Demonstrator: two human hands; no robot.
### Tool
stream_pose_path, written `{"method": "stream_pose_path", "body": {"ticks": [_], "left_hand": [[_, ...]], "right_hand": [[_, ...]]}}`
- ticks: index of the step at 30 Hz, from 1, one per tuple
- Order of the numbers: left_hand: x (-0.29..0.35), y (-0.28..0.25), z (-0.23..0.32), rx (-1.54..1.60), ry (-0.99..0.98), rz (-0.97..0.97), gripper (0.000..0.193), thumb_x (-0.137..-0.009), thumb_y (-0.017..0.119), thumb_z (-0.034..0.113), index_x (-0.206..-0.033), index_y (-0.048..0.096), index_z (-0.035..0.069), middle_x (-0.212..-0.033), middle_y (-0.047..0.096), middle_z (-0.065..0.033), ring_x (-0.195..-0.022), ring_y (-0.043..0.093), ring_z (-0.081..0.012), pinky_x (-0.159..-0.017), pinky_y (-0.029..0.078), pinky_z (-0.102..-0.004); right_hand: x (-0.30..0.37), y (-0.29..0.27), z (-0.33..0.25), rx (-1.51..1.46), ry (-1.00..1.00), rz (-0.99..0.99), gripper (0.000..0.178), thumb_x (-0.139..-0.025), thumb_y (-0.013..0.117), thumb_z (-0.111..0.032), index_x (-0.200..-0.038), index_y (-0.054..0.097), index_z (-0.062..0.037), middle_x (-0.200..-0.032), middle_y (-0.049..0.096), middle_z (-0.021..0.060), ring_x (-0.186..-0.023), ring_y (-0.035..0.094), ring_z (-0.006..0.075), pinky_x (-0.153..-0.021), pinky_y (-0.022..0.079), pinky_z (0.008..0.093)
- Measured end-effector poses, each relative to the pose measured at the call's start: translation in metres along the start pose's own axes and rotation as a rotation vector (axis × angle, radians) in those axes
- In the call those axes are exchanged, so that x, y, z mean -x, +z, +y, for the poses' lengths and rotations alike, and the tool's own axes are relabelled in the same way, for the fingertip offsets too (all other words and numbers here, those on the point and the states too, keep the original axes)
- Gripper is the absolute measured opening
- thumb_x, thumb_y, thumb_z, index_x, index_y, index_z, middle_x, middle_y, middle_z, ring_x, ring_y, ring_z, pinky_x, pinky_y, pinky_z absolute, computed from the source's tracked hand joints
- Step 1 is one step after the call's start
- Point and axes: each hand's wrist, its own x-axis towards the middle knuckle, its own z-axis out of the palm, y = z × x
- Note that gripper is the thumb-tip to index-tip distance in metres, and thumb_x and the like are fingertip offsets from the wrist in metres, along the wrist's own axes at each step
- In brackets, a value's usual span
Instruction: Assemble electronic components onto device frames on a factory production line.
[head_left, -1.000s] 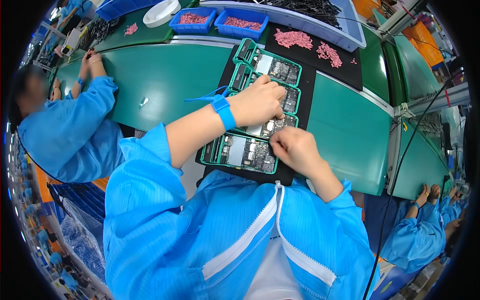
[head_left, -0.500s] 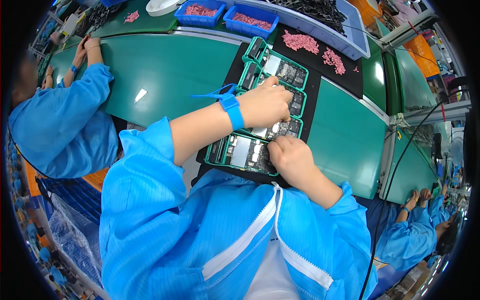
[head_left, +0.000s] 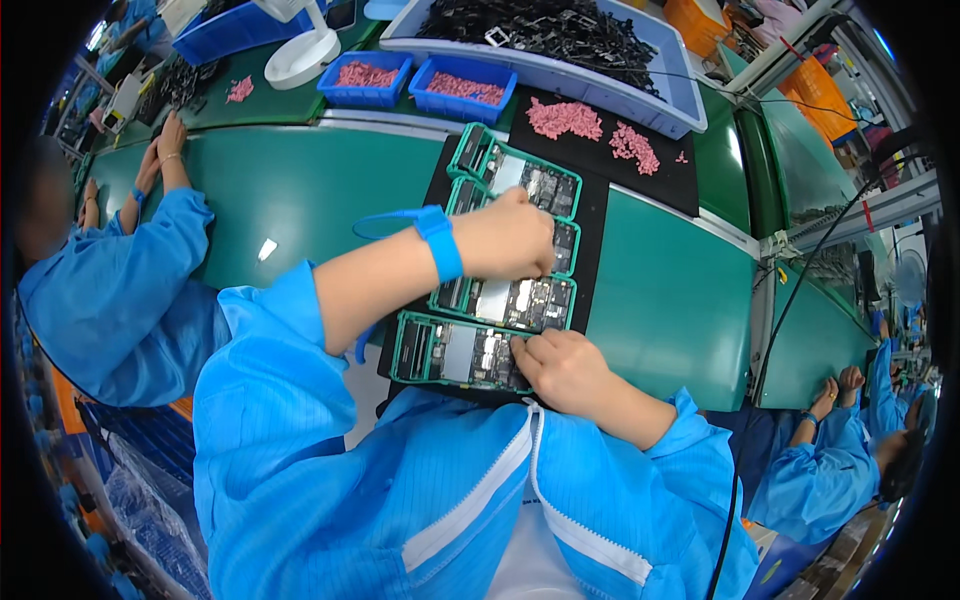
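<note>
Left hand [head_left: 502, 238]: fingers bent, grasp indeterminable | upper board [head_left: 566, 247]: partly beneath fingers | right hand [head_left: 568, 370]: fingers curled, grasp indeterminable | nearest board [head_left: 490, 357]: at fingertips

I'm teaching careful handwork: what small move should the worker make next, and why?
Perhaps press lightly with the right hand, because its fingertips are at the right side of the nearest circuit board, while the left hand covers much of the second circuit board from the far end. Whether either hand pinches a small part is hidden.
</note>
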Motion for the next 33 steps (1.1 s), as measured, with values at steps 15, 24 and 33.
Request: {"method": "stream_pose_path", "body": {"ticks": [15, 24, 33], "left_hand": [[-0.106, -0.006, -0.151, -0.462, -0.325, 0.084, 0.01, -0.073, 0.072, 0.025, -0.078, 0.069, 0.017, -0.082, 0.067, -0.0035, -0.084, 0.063, -0.0222, -0.081, 0.04, -0.0381], [-0.109, -0.003, -0.141, -0.141, -0.363, 0.147, 0.012, -0.075, 0.07, 0.024, -0.076, 0.07, 0.012, -0.076, 0.068, -0.0084, -0.079, 0.065, -0.0269, -0.079, 0.044, -0.0402], [-0.096, -0.011, -0.142, -0.018, -0.51, 0.303, 0.013, -0.074, 0.07, 0.019, -0.076, 0.066, 0.007, -0.075, 0.066, -0.0138, -0.074, 0.064, -0.0331, -0.069, 0.05, -0.0426]], "right_hand": [[-0.032, -0.031, 0.11, -0.441, 0.495, 0.391, 0.003, -0.078, 0.065, -0.006, -0.08, 0.066, -0.0036, -0.076, 0.06, 0.0119, -0.068, 0.061, 0.0282, -0.06, 0.049, 0.0352], [-0.076, 0.003, 0.218, -0.241, 0.687, 0.382, 0.008, -0.075, 0.065, -0.008, -0.081, 0.064, -0.004, -0.078, 0.062, 0.0133, -0.075, 0.062, 0.031, -0.068, 0.05, 0.041], [-0.11, 0.03, 0.24, -0.062, 0.686, 0.26, 0.012, -0.076, 0.066, -0.012, -0.083, 0.063, -0.0026, -0.09, 0.063, 0.0172, -0.086, 0.062, 0.0353, -0.074, 0.051, 0.0446]]}}
